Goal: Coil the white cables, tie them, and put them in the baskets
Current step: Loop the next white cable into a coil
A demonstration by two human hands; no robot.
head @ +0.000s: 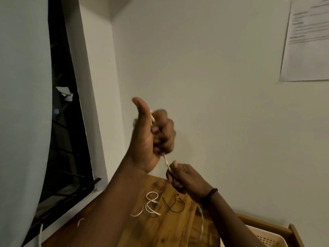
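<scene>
Winding is where we judge ourselves to be: the white cable runs taut through the air above the wooden table, our left hand fisted around it with thumb up, our right hand pinching it just below, its tail hanging down toward the near edge. Still loose on the table lie another white cable and a thin black tie, so tying remains. Only one corner of a pale basket shows at near right, and we cannot tell whether anything is in it.
</scene>
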